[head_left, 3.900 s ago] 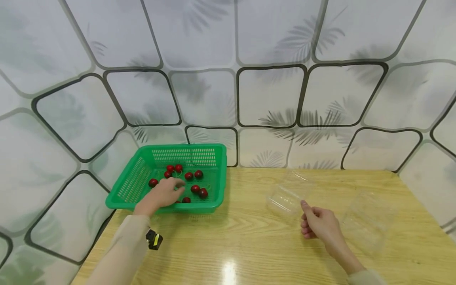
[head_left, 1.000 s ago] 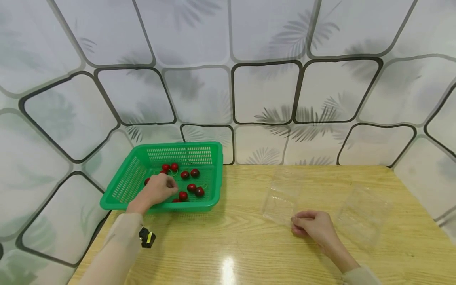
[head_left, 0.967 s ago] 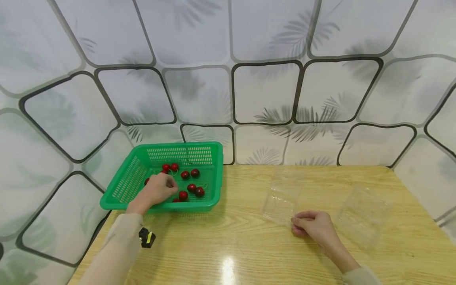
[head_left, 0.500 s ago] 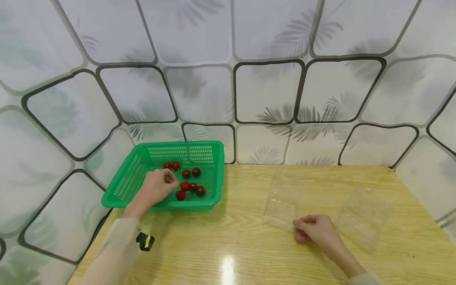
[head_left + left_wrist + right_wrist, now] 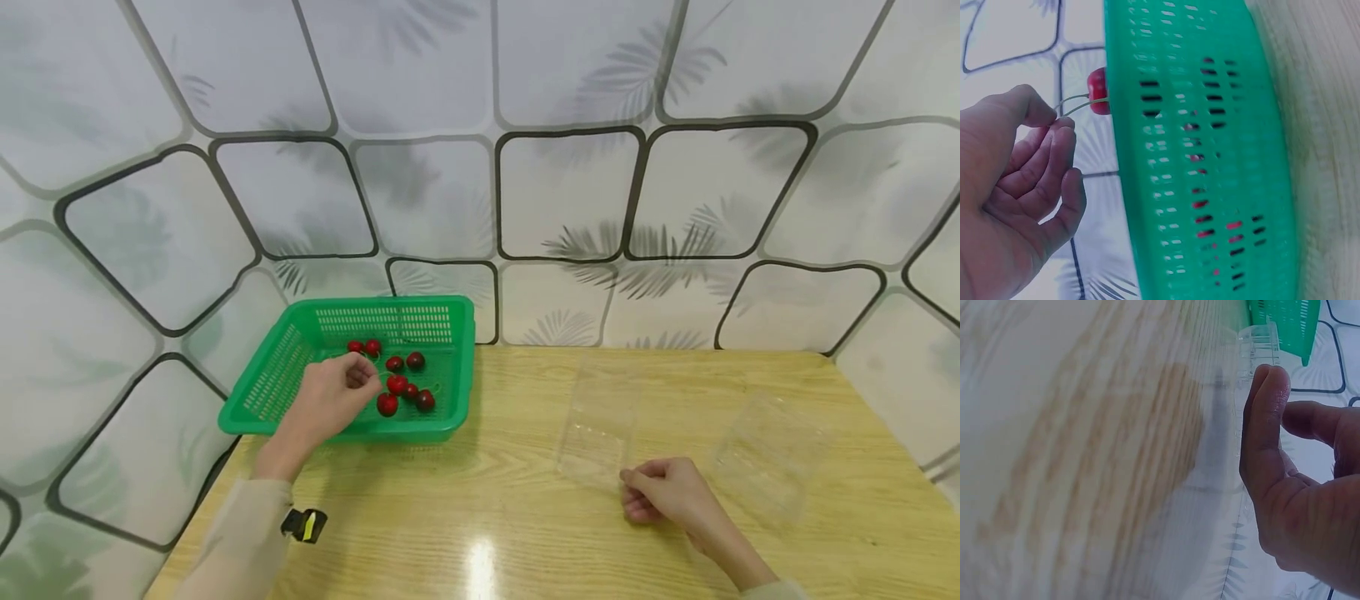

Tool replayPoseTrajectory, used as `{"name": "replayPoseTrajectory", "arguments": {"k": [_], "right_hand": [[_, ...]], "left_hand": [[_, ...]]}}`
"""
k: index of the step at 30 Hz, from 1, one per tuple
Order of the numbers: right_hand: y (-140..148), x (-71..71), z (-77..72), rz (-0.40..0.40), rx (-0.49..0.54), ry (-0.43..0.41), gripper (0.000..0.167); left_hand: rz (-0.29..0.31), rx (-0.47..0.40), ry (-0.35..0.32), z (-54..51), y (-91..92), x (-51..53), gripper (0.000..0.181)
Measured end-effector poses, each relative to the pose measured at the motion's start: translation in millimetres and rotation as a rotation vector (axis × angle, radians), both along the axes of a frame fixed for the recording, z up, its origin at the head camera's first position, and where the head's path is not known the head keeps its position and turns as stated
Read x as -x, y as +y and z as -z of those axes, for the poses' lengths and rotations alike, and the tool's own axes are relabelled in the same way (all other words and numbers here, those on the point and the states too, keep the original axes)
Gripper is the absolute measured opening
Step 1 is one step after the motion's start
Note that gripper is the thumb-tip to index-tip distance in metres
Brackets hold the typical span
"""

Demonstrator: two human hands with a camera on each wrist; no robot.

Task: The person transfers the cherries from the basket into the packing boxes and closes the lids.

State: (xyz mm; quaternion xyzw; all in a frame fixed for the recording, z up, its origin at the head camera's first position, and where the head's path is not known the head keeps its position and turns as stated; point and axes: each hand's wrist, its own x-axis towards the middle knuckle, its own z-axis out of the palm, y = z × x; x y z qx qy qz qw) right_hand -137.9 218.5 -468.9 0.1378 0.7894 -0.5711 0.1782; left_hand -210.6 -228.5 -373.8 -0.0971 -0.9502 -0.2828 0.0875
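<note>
My left hand is over the near left part of a green plastic basket. Thumb and forefinger pinch thin green stems; a red cherry hangs from them at the basket's rim in the left wrist view. Several other dark red cherries lie on the basket floor, some hidden behind the hand. At the right, my right hand pinches the near corner of a clear plastic box that stands on the table with its lid part folded back. The box's edges are faint.
A second clear plastic box lies on the table right of my right hand. The wooden table ends at a patterned wall covering at the back and sides.
Over the last second my left hand rises a little, and cherries near its fingertips move up and together. Earlier, my right hand shifted toward the near corner of the box, whose lid part now lies flatter.
</note>
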Motion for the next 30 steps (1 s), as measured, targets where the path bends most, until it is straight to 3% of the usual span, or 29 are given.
{"name": "replayPoseTrajectory", "arguments": {"k": [7,15,22,26,30], "right_hand": [[3,-1.3,-3.1,-0.046,0.043,0.018,0.026],[2,-3.9,-2.9,-0.082,0.069,-0.002,0.028],[7,-8.0,-0.9,-0.200,0.092,-0.009,0.038],[9,-8.7,2.1,-0.247,0.126,-0.005,0.039],[9,-8.2,4.5,-0.276,0.148,0.009,0.038]], "left_hand": [[0.078,-0.058,0.147,-2.8,17.9,-8.0,0.005],[0.126,-0.107,0.327,-1.6,31.8,-19.8,0.006],[0.180,-0.199,0.477,2.6,47.6,-23.9,0.011],[0.188,-0.262,0.518,6.5,56.3,-24.1,0.014],[0.155,-0.335,0.478,6.7,63.9,-27.6,0.017]]}}
